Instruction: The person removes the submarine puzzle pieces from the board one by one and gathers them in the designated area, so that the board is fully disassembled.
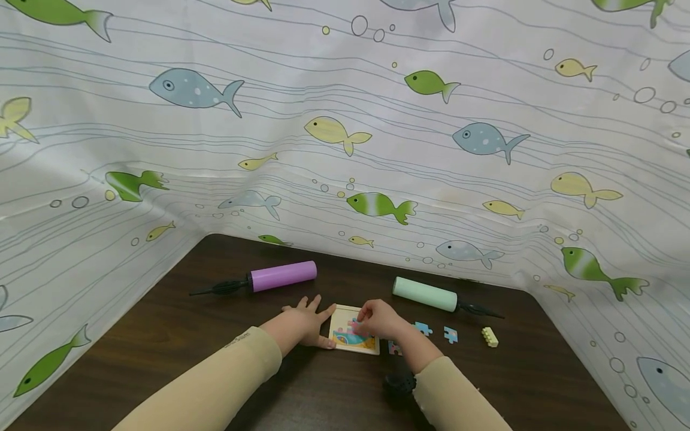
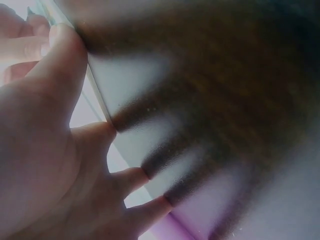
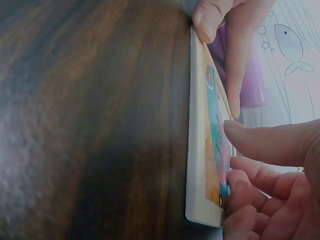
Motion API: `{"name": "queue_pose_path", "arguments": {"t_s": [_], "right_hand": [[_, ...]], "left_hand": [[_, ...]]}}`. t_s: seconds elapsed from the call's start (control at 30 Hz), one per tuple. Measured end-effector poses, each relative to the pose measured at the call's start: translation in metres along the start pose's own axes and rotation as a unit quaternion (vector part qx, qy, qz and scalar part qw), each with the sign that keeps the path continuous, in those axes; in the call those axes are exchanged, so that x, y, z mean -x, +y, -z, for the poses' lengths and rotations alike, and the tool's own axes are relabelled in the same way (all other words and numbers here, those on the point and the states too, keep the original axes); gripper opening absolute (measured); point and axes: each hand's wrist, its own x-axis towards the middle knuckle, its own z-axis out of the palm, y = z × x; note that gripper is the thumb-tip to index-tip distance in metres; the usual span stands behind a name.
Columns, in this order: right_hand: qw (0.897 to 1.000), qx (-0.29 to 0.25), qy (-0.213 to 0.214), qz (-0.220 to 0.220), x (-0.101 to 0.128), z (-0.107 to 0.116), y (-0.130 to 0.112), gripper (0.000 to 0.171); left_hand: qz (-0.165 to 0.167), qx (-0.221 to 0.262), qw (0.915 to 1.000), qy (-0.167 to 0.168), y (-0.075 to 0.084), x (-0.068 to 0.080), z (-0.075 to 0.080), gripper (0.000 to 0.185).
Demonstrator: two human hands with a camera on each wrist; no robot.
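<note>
Head view has the person working over a small framed jigsaw puzzle board (image 1: 353, 335) lying flat on a dark wooden table (image 1: 162, 347), roughly in the middle near the front edge. The left hand (image 1: 304, 323) lies spread flat on the table with straight fingers, thumb and forefinger braced against the board's left edge, so it's steadying the thing rather than grabbing it. The right hand (image 1: 380, 319) sits over the board's right half with its fingers curled down, pinching a small pink-and-blue puzzle piece (image 1: 354, 326) right on the picture.

From the right wrist view you can see the board (image 3: 205, 150) edge-on, pale wood frame with orange and teal artwork, and the curled fingertips (image 3: 237, 182) pressing the piece onto its surface. The left wrist view is mostly blur, just the outstretched fingers (image 2: 65, 60) along the board's rim.

Other stuff lying around: a purple hand pump (image 1: 269, 278) behind the left hand, a mint green hand pump (image 1: 431, 294) behind the right hand, two loose blue puzzle pieces (image 1: 436, 331) just right of the board, another loose piece (image 1: 394, 348) at the board's lower right corner, and a pale yellow building brick (image 1: 489, 336) farther right. A fish-print sheet (image 1: 345, 120) walls the table on three sides.
</note>
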Motion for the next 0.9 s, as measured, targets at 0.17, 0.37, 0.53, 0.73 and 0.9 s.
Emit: {"name": "queue_pose_path", "arguments": {"t_s": [0.17,0.37,0.53,0.73,0.9], "right_hand": [[1.000,0.009,0.000,-0.011,0.0015,-0.0014,-0.0054,0.024],[1.000,0.001,0.000,0.005,0.0035,-0.0004,-0.0058,0.025],[0.999,-0.045,-0.010,-0.007,0.0049,0.0014,-0.0041,0.017],[0.995,-0.099,-0.026,-0.017,0.0076,0.0048,-0.0028,0.010],[0.993,-0.112,-0.024,-0.012,0.0060,0.0049,-0.0007,0.009]], "left_hand": [[0.001,-0.002,1.0000,0.001,0.0006,0.0014,0.0008,0.091],[0.002,0.002,1.0000,0.000,0.0014,0.0031,0.0024,0.090],[0.003,0.003,1.0000,0.000,0.0013,0.0035,0.0040,0.090],[0.004,0.005,1.0000,-0.002,0.0016,0.0027,0.0032,0.090],[0.002,0.008,1.0000,-0.002,0.0014,0.0033,0.0032,0.091]]}}
